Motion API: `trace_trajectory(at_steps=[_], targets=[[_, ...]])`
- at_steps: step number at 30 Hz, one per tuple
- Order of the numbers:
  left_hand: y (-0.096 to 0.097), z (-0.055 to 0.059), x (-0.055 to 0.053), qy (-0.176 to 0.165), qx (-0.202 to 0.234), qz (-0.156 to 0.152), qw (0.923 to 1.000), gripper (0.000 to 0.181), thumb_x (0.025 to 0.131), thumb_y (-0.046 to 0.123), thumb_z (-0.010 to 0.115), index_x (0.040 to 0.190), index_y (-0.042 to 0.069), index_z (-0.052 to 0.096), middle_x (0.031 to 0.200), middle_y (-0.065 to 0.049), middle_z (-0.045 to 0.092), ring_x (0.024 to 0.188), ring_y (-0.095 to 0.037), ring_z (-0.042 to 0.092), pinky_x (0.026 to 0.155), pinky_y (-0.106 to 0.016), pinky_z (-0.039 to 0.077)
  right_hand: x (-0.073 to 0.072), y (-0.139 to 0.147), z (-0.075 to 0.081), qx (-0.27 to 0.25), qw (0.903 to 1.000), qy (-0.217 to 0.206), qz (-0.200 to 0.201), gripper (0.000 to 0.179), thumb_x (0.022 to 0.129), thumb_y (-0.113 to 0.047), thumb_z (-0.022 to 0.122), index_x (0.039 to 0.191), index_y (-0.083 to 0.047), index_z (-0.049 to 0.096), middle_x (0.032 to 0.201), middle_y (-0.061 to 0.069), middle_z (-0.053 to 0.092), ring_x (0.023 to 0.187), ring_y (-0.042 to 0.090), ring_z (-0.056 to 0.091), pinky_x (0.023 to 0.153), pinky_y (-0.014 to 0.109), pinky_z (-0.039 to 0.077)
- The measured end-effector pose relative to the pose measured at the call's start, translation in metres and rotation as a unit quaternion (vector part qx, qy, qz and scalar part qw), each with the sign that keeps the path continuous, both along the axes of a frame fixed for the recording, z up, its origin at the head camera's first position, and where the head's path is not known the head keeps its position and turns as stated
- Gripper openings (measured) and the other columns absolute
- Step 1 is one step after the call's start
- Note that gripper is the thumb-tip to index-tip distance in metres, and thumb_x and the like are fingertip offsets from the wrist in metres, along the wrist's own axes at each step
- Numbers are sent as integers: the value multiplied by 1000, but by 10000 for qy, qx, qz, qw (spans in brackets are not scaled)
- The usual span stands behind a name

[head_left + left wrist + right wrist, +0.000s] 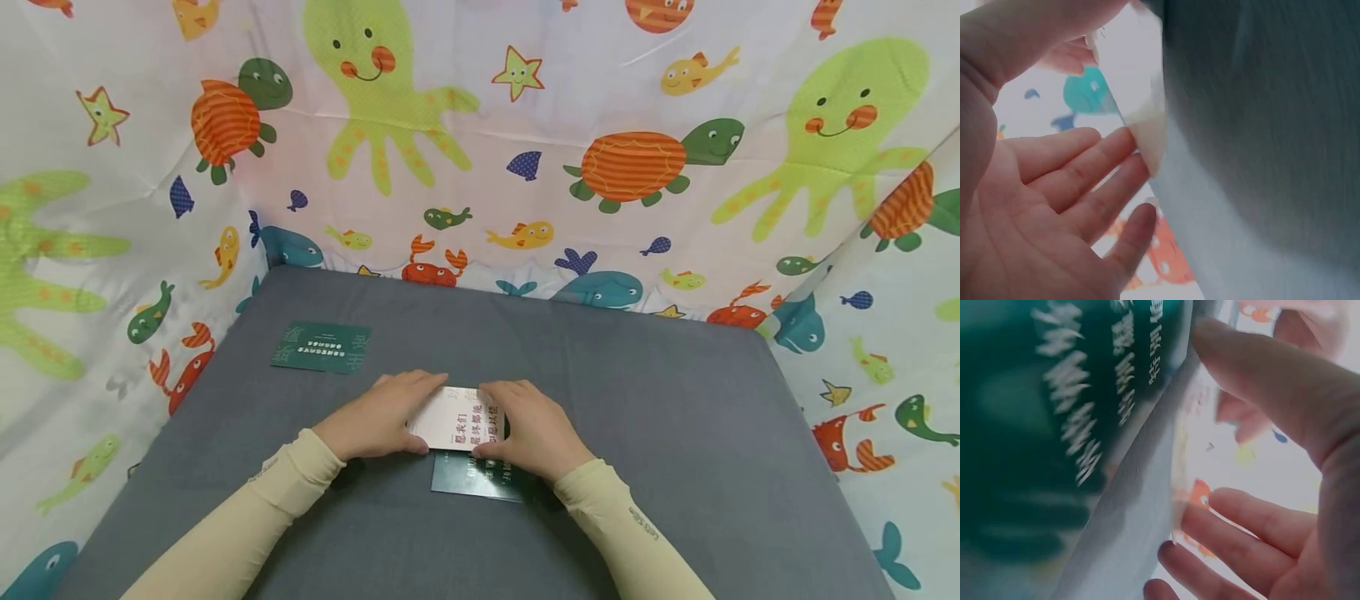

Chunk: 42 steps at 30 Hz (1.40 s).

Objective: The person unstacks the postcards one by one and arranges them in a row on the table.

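Note:
A white card point(444, 417) with dark red writing is held between both hands, slightly raised off the grey surface. My left hand point(378, 417) pinches its left end between thumb and fingers. At the opposite end my right hand point(536, 429) grips it the same way, covering part of the writing. Beneath and nearer to me lies a green card point(476, 479) with white writing, partly hidden by the white card and right hand. In the left wrist view the white card point(1132, 69) touches the fingertips; the right wrist view shows the green card point(1016, 437) close up.
Another green card point(322, 346) with white writing lies flat at the back left of the grey tabletop point(660, 467). A white curtain point(480, 208) printed with sea animals hangs along the back and both sides.

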<state>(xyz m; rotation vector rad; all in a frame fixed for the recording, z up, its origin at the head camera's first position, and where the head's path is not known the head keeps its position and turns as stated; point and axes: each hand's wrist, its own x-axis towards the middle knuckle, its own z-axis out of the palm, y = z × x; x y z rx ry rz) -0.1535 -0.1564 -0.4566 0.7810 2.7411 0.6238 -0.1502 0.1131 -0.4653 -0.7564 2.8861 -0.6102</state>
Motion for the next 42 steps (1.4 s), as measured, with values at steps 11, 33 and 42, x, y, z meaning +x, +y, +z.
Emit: trace_trajectory(at_steps=[11,33,42], targets=[[-54,1,-67,-458,-176,431,9979,98,82,21,96,164,6,44,164,-16,52,149,-36,52,124,-58,43,-71,-66,-15,335,9994,-68,38,87,82,-56,91,154,-18,59,152,2,65,138,25,59,114,50,54],[-87,-15,-112,-686,47,463,9966,98,83,21,95,165,10,44,167,-15,49,150,-36,50,122,-56,45,-103,-97,-21,742,9970,-162,-131,85,87,-57,86,157,-19,56,157,1,61,139,26,56,113,48,53],[-94,-19,-111,-713,114,542,9959,99,82,20,96,166,11,44,167,-13,51,152,-36,49,122,-57,45,-104,-105,-23,790,9968,-117,-71,85,87,-58,86,157,-20,56,156,1,62,138,27,56,112,48,53]])
